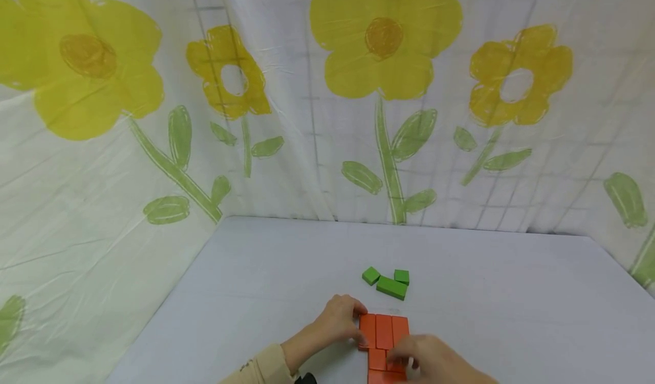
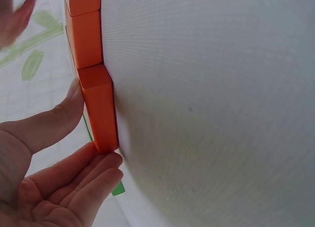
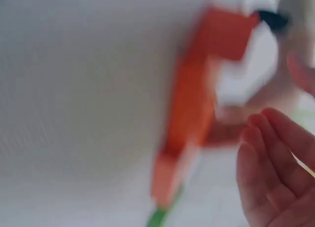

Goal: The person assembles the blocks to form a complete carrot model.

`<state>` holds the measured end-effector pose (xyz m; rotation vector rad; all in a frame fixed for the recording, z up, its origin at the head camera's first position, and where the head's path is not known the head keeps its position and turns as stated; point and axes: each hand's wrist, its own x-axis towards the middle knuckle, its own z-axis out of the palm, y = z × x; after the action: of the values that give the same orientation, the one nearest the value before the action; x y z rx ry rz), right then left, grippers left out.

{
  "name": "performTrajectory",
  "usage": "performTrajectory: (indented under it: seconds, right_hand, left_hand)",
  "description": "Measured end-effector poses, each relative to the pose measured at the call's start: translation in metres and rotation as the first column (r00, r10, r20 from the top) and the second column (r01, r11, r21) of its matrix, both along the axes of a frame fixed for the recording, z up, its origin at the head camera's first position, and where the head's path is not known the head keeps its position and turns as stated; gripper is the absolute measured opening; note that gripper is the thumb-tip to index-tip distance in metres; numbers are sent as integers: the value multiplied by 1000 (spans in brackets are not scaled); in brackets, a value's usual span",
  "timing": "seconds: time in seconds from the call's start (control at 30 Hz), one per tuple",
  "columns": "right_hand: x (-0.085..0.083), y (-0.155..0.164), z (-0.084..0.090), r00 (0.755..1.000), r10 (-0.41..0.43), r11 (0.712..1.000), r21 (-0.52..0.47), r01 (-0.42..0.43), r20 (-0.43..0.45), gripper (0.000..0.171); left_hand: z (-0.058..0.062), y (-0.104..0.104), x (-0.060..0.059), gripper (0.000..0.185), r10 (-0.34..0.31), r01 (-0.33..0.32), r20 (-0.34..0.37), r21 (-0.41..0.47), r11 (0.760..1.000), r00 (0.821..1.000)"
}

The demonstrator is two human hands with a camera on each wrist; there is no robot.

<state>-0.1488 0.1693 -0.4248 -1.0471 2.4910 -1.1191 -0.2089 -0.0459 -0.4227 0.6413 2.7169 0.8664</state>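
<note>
Several orange-red blocks (image 1: 384,331) lie flat on the table, packed edge to edge. Three upright ones form a row, with smaller ones below them. My left hand (image 1: 340,320) holds the leftmost block (image 2: 101,113) of that row, fingertips at its far end and thumb (image 2: 74,91) near its other end. Over the lower blocks is my right hand (image 1: 432,358), blurred. In the right wrist view its fingers (image 3: 275,158) are loosely bent beside the orange blocks (image 3: 192,99), with nothing between them and the thumb.
Just beyond the orange blocks lie a long green block (image 1: 392,287) and two small green blocks, one of them a cube (image 1: 370,275). A white table (image 1: 286,259) carries everything. A curtain (image 1: 291,168) printed with yellow flowers hangs behind and to the left.
</note>
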Motion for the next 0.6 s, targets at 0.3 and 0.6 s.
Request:
performTrajectory:
  seconds: [0.3, 0.6]
  right_hand:
    - [-62, 22, 10, 922, -345, 933, 45, 358, -177, 23]
    - [-91, 14, -10, 878, -449, 875, 119, 469, -164, 29]
  left_hand:
    - [0, -1, 0, 43, -1, 1, 16, 20, 1000, 1000]
    - [2, 0, 2, 41, -11, 11, -13, 23, 1000, 1000]
